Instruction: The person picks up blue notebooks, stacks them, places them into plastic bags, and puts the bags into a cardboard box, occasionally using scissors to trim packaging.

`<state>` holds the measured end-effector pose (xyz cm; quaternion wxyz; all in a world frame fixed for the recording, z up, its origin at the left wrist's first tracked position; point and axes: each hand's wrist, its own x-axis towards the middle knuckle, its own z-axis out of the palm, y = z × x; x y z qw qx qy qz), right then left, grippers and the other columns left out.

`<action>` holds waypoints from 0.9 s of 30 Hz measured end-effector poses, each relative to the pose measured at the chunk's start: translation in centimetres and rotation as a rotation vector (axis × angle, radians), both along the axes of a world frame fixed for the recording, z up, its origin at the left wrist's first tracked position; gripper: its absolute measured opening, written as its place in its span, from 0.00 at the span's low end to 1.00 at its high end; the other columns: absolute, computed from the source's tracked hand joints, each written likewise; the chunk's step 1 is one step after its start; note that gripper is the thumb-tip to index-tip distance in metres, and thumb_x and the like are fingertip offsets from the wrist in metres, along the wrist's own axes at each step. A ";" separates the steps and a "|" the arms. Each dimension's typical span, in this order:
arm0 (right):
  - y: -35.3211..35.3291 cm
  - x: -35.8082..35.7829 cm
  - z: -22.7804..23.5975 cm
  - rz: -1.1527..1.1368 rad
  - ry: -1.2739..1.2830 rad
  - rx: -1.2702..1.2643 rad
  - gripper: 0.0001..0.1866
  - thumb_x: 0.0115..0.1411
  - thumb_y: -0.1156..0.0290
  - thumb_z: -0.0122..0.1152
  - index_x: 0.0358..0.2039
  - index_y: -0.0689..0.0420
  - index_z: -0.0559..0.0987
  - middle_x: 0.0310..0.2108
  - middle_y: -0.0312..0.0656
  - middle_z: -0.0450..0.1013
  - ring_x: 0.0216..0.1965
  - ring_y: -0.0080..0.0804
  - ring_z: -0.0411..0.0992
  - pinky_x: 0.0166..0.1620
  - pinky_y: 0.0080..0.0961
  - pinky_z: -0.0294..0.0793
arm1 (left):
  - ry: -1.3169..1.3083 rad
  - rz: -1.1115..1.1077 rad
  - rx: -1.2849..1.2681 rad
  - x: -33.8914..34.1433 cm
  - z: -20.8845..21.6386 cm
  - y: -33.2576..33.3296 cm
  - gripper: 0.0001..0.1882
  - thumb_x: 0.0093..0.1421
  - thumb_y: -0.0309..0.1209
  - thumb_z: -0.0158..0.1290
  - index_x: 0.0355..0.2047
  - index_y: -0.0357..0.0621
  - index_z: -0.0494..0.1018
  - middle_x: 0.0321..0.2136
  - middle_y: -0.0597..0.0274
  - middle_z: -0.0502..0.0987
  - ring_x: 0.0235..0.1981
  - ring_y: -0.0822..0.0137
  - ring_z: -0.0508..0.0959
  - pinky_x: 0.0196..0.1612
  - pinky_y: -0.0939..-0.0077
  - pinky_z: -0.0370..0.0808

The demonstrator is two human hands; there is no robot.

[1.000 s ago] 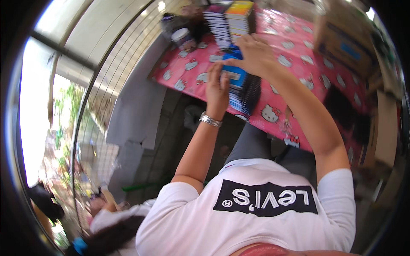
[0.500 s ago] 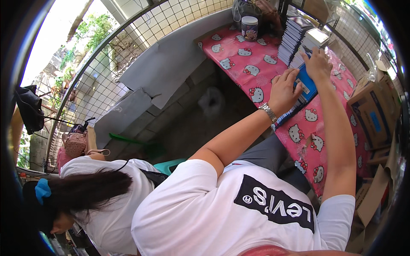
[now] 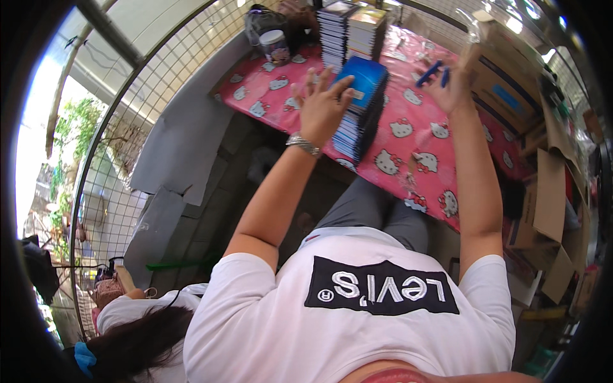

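A tall stack of spiral-bound notebooks point(image 3: 361, 82) with a glossy blue cover on top stands near the front edge of the table. Beside its left edge is my left hand point(image 3: 324, 105), fingers spread; the fingertips reach over the top cover, and it grips nothing. Right of the stack, my right hand point(image 3: 452, 92) is raised above the table, closed on a small blue-handled tool that looks like pliers point(image 3: 433, 75). Its jaws are too small to make out. Behind the blue stack rise more stacked notebooks point(image 3: 334, 35), some with pale yellowish covers point(image 3: 367, 24).
A pink cartoon-print cover lies over the table point(image 3: 399, 143). A lidded jar point(image 3: 274, 48) and a dark bag point(image 3: 265, 22) stand at its far left. Cardboard boxes point(image 3: 504, 83) crowd the right side. Another person point(image 3: 147, 338) is at my lower left; wire mesh fencing point(image 3: 159, 83) lies beyond.
My view has swung to the right. My right hand has lifted off the notebooks and moved right with the blue-handled pliers; my left hand stays by the stack with its fingers spread wider.
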<state>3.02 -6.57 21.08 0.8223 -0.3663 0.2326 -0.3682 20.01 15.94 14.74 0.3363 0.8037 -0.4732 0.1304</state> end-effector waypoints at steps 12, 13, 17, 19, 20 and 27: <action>5.2 -1.5 -1.4 0.229 0.662 -1.605 0.16 0.60 0.66 0.57 0.47 0.60 0.75 0.46 0.56 0.73 0.47 0.53 0.72 0.49 0.41 0.71 | 0.026 -0.262 -0.114 -0.4 0.5 -1.5 0.13 0.59 0.24 0.53 0.45 0.48 0.80 0.51 0.60 0.74 0.53 0.59 0.71 0.56 0.68 0.69; 4.7 -1.4 -1.5 0.159 0.585 -1.639 0.16 0.59 0.68 0.57 0.46 0.60 0.75 0.46 0.56 0.73 0.47 0.54 0.72 0.49 0.41 0.71 | 0.109 -0.278 -0.127 -0.5 0.4 -1.5 0.13 0.60 0.25 0.52 0.45 0.48 0.79 0.51 0.59 0.73 0.53 0.59 0.71 0.56 0.68 0.69; 3.1 1.0 -0.9 0.155 0.495 -1.591 0.15 0.56 0.72 0.57 0.45 0.60 0.76 0.44 0.55 0.74 0.46 0.54 0.73 0.49 0.40 0.71 | 0.166 -0.250 -0.044 0.3 0.9 -1.3 0.13 0.62 0.27 0.51 0.45 0.45 0.78 0.51 0.56 0.72 0.54 0.59 0.71 0.57 0.68 0.68; 2.0 2.3 -1.0 0.225 0.495 -1.584 0.17 0.54 0.75 0.55 0.46 0.59 0.76 0.42 0.55 0.75 0.46 0.54 0.73 0.49 0.41 0.71 | -0.033 -0.153 0.149 0.0 3.2 -1.4 0.13 0.62 0.31 0.50 0.45 0.45 0.78 0.49 0.55 0.74 0.54 0.58 0.70 0.59 0.65 0.64; 1.2 2.7 -1.7 0.196 0.513 -1.631 0.18 0.53 0.75 0.55 0.46 0.59 0.76 0.42 0.55 0.75 0.46 0.54 0.72 0.50 0.40 0.71 | -0.092 -0.170 0.195 -0.4 3.7 -2.1 0.14 0.63 0.33 0.49 0.45 0.45 0.78 0.50 0.55 0.74 0.55 0.57 0.70 0.60 0.65 0.63; 0.8 4.4 -2.0 0.156 0.622 -1.736 0.23 0.48 0.78 0.52 0.48 0.60 0.76 0.48 0.53 0.72 0.51 0.52 0.70 0.54 0.38 0.69 | -0.191 -0.265 0.552 -2.5 3.8 -3.9 0.42 0.63 0.66 0.29 0.69 0.55 0.51 0.69 0.67 0.50 0.71 0.63 0.46 0.70 0.51 0.36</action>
